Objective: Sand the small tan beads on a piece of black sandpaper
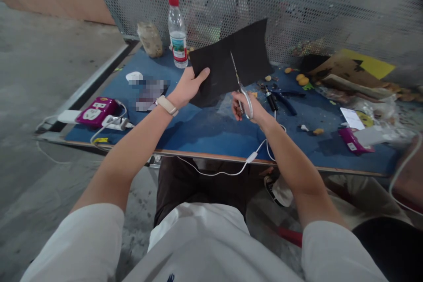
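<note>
A sheet of black material [218, 64], paper or thin fabric, is held up over the blue bench. My left hand [190, 86] grips its left edge, thumb on top and fingers hidden underneath. In my right hand [247, 108] is a pair of metal scissors [243, 90], with my fingers through the handle loops. One blade lies across the face of the black sheet, pointing away from me; the other blade is not visible, so I cannot tell how far the scissors are opened.
The blue bench [205, 134] carries a water bottle [177, 35], a filled plastic bag [150, 39], a purple power strip [99, 110], pliers [286, 102] and a white cable [228, 173]. Perforated metal [297, 9] stands behind. Another person's leg [360, 189] shows at right.
</note>
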Demonstrator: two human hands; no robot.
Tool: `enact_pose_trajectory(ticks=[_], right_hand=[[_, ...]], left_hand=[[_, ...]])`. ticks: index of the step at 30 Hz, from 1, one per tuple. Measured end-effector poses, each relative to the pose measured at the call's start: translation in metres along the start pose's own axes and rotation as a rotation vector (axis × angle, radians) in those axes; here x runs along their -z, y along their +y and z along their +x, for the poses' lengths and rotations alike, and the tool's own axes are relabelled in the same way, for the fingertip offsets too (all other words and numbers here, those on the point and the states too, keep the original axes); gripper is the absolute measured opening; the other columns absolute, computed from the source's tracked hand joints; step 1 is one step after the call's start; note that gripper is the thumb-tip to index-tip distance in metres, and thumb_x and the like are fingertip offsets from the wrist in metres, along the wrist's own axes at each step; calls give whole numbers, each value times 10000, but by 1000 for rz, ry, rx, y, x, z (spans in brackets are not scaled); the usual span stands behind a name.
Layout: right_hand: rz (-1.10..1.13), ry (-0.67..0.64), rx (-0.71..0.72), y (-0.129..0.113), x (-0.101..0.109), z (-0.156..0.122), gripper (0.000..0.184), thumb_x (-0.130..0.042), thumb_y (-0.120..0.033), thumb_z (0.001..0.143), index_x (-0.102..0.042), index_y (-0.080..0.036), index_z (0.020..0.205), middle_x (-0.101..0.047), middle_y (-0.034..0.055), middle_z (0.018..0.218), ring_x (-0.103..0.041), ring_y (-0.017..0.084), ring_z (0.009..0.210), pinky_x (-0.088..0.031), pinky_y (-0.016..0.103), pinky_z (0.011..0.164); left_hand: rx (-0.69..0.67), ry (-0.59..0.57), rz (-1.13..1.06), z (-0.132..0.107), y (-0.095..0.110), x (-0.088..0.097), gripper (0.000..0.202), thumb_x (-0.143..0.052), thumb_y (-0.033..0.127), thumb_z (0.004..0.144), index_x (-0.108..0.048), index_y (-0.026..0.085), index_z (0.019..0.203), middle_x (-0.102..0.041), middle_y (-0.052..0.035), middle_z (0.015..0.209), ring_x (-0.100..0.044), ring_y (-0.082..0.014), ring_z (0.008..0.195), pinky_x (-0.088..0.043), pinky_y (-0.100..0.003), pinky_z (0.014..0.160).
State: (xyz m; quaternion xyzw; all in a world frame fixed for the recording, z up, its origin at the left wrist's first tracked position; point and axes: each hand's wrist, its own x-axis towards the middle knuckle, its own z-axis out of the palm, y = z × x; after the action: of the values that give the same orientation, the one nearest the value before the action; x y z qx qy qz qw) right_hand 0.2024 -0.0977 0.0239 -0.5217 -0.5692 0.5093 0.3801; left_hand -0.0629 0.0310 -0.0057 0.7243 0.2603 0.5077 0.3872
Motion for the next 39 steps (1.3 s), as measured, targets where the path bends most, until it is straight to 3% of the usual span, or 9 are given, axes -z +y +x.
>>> enact_pose_trajectory(ticks=[3, 6, 13, 19, 23, 27, 31, 35, 39], right_hand=[[-3, 13, 24, 1, 1, 1, 708, -938, -843, 910, -502, -327, 698, -605, 16, 537, -600, 185, 448, -489, 314, 400], [-43, 24, 50, 2, -1, 0, 662, -948, -820, 929, -554, -325, 732, -624, 17, 552, -596, 190, 455, -488, 328, 393], [-28, 22, 37, 0, -5, -2, 722, -1008, -874, 881, -573, -311, 758, -689, 34, 618, -642, 189, 460, -451, 316, 348], [39, 50, 16, 3, -2, -1, 712, -813, -895, 1074, -586, -291, 773, -663, 48, 639, -654, 197, 533, -579, 364, 498], [-17, 73, 26, 10, 0, 0, 697, -801, -930, 1088, -631, -289, 874, -682, 42, 697, -676, 215, 572, -591, 388, 528], [-41, 72, 45, 15, 1, 2, 710, -854, -978, 1045, -646, -304, 960, -721, 31, 733, -690, 214, 568, -561, 363, 484], [-20, 54, 52, 9, 3, 2, 783, -933, -1013, 946, -604, -310, 842, -717, 33, 690, -667, 198, 505, -526, 340, 401], [-38, 62, 134, -2, 7, 0, 812, -1053, -965, 869, -598, -298, 786, -741, 39, 702, -674, 175, 536, -523, 300, 408], [-9, 36, 274, -13, 19, -5, 742, -1075, -921, 894, -692, -286, 857, -751, 19, 783, -683, 172, 633, -571, 305, 499]], left_hand=[[-15, -12, 68, -2, 2, -2, 960, -736, 1091, 1121, -882, 210, 1472, -925, -167, 1379, -857, -492, 1532, -701, -774, 1370], [6, -37, 57, -3, 2, -3, 973, -740, 1121, 1093, -893, 224, 1438, -928, -156, 1331, -889, -485, 1443, -731, -766, 1330], [71, -31, -49, -3, 1, -5, 802, -868, 946, 1133, -874, 223, 1480, -906, -141, 1298, -858, -507, 1500, -699, -820, 1348], [104, -150, -41, -11, 10, -8, 597, -952, 766, 1142, -893, 220, 1375, -922, -152, 1333, -873, -490, 1463, -718, -763, 1354], [132, -162, -71, -13, 12, -9, 546, -973, 719, 1137, -899, 217, 1339, -931, -154, 1336, -871, -488, 1466, -704, -755, 1375], [154, -147, -114, -11, 6, -8, 539, -1005, 714, 1114, -907, 229, 1328, -932, -146, 1305, -867, -501, 1480, -689, -789, 1381], [143, -104, -118, -5, -5, -2, 508, -968, 721, 1133, -912, 236, 1272, -921, -135, 1250, -886, -487, 1454, -695, -789, 1366], [120, 38, -69, 8, -21, 15, 429, -919, 619, 1144, -917, 209, 1268, -936, -143, 1284, -872, -470, 1487, -651, -802, 1412], [154, 126, -39, 16, -32, 34, 316, -933, 479, 1090, -927, 198, 1236, -949, -146, 1315, -850, -449, 1525, -620, -780, 1452]])
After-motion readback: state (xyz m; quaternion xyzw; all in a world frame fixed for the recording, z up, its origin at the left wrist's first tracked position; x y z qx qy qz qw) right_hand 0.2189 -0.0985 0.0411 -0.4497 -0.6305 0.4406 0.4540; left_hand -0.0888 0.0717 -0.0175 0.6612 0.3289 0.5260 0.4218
